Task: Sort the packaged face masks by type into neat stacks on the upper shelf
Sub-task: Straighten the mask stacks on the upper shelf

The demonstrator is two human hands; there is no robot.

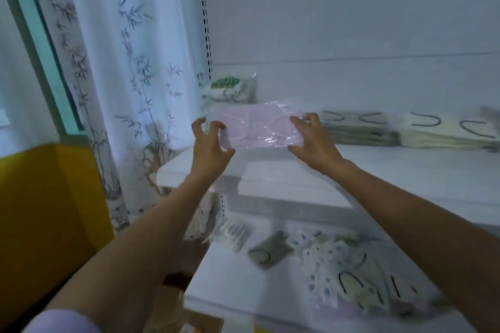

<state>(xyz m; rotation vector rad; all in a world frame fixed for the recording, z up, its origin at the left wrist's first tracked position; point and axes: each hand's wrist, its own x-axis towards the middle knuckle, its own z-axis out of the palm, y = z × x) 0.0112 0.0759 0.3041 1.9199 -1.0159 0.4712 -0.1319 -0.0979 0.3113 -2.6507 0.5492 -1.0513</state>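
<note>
A pink packaged face mask (257,127) in clear wrap is held flat just above the left part of the upper shelf (405,167). My left hand (209,143) pinches its left end with curled fingers. My right hand (311,138) grips its right end. Behind it, at the shelf's back left, lies a pack with a green label (230,88). To the right sit a grey mask stack (354,127) and a cream mask stack (449,130). On the lower shelf (216,284) lies a loose heap of mixed packaged masks (338,265).
A bamboo-print curtain (121,76) hangs to the left of the shelving. A yellow panel (48,211) stands at the lower left. The slotted shelf upright (206,30) rises at the shelf's back left corner, and the white back wall (351,8) closes the shelf.
</note>
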